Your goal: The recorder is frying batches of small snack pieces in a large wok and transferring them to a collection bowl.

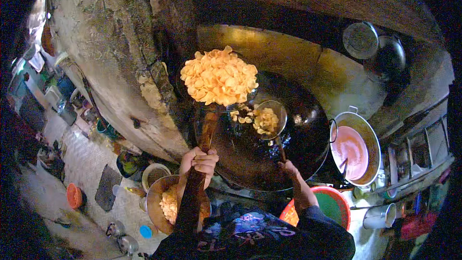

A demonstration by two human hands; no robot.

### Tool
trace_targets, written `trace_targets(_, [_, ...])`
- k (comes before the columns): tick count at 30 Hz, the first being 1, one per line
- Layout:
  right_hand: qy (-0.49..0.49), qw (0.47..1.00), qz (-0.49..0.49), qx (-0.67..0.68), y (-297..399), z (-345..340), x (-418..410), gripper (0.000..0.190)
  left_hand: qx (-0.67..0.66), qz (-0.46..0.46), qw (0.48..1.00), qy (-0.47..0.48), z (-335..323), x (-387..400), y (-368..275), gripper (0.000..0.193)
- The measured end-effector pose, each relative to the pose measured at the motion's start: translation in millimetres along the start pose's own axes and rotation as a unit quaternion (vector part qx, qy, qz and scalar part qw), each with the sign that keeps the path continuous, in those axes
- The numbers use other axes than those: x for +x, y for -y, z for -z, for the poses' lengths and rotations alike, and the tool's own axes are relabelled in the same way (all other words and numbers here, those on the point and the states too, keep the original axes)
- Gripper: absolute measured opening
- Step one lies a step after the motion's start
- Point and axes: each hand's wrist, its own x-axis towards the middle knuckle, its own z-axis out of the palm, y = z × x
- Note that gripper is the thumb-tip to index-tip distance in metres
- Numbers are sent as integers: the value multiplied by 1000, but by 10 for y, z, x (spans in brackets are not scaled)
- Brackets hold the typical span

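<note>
My left hand [204, 162] grips the thick wooden handle [208, 130] of a large skimmer. Its head is heaped with pale orange fried chips [219, 76] and hides beneath them, raised over the left side of a big dark wok [245, 166]. In my right hand [288, 168] is the handle of a smaller round strainer [279, 115]. Some chips [265, 121] lie in that strainer, low over the dark oil at the wok's middle. Several loose chips [242, 115] float just left of it.
A metal basin [155, 206] of chips stands below my left arm. Right of the wok sits a two-handled pan [373, 144] with pinkish liquid [350, 151]. A red-rimmed tub [344, 202] is under my right arm. A cracked wall [119, 43] rises on the left; pots [361, 39] stand at back right.
</note>
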Motion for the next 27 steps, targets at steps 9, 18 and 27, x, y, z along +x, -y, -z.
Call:
trace_targets(9, [295,740,-267,542,1270,-762,2,29,-42,-6,998,-42,-197,127,83,9])
trace_targets(18, [211,664,-273,664,2168,31,-575,32,-73,-8,997,-39,-584,137,-53,9])
trace_targets(27, [-111,943,-73,305,3327,1431,-592,15,-165,38,979,-110,-1343,537,-202,14])
